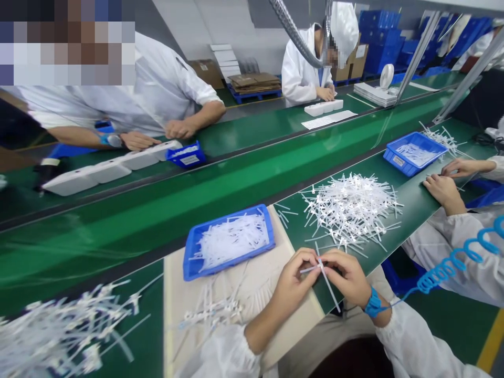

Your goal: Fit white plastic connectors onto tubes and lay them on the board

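My left hand [293, 281] and my right hand [346, 278] meet at the near edge of the bench, both pinched on a thin white plastic strip [323, 273] that crosses between the fingertips. A blue wrist strap [373, 303] with a coiled blue cord [452, 262] is on my right wrist. Just beyond my hands lies a pile of crossed white strips [352, 210] on the green surface. To the left, a blue tray [191, 252] holds loose white strips.
A beige mat [177, 294] under the tray carries more strips [212, 312]. Another pile [59, 331] lies far left. A green conveyor belt [157, 210] runs across. A neighbour's hands [444, 189] rest right, by a second blue tray [415, 152]. Two people in white coats work opposite.
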The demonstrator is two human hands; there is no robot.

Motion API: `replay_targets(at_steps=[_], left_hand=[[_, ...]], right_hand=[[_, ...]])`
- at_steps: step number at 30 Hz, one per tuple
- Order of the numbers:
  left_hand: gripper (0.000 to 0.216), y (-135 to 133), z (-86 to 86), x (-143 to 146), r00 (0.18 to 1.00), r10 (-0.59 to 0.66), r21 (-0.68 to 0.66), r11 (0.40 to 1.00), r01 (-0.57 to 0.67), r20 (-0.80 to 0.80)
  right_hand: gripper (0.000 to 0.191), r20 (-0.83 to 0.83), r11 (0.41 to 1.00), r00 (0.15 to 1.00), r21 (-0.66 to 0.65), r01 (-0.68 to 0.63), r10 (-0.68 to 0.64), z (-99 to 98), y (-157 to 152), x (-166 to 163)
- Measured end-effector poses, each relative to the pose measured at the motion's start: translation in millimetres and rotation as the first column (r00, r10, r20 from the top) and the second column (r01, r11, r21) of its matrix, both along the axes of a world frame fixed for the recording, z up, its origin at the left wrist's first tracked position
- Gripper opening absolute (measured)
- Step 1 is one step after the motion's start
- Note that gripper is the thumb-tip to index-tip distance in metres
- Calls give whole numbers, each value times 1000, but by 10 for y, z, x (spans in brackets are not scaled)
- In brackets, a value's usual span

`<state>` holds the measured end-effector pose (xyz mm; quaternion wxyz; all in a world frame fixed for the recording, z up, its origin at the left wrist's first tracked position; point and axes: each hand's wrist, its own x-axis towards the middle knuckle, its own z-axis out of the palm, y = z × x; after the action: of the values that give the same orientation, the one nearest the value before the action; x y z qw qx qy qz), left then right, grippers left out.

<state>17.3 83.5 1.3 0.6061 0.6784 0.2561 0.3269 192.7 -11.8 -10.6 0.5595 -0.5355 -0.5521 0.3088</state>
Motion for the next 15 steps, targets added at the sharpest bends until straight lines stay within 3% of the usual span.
replay_targets(at_steps=[4,9,15], left_hand=[[13,5,2,-1,1000,-6,7,1000,6,12],[14,16,-12,-12,1000,-10,20,1000,9,21],[20,30,-33,-45,996,86,73,994,-84,-33]], right_hand=[[19,-54,999,999,-54,0,-3,-7,2,9],[29,-240,989,969,-144,23,-57,-67,-1,-1],[23,-260,991,964,-130,26,-59,-111,-16,20]])
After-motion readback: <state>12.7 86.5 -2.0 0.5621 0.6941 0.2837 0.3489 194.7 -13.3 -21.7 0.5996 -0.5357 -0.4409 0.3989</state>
